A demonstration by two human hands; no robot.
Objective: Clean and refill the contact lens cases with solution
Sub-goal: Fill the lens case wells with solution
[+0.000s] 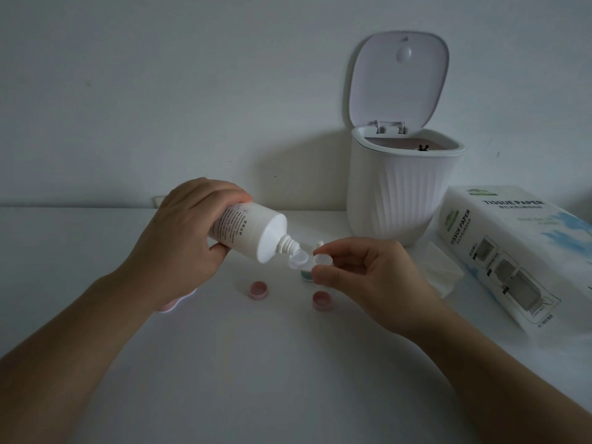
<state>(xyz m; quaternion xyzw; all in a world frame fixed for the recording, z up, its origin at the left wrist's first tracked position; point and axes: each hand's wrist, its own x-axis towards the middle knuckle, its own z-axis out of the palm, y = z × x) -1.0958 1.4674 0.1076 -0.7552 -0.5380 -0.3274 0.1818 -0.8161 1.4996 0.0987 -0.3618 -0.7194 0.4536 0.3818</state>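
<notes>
My left hand point(185, 232) grips a white solution bottle point(248, 230), tilted down to the right with its uncapped nozzle over the left well of a clear lens case point(299, 258). My right hand point(362, 270) pinches that case by its right well, a little above the table. Under the case a teal-and-white cap point(306, 273) lies on the table. Two pink caps point(259, 289) point(322, 299) lie on the white table in front. A pink case point(169, 305) shows partly from under my left wrist.
A white ribbed mini bin point(403, 193) with its lid up stands at the back right against the wall. A tissue paper pack point(519, 251) lies at the right, with a loose tissue point(443, 274) beside it. The white table point(256, 363) extends toward me.
</notes>
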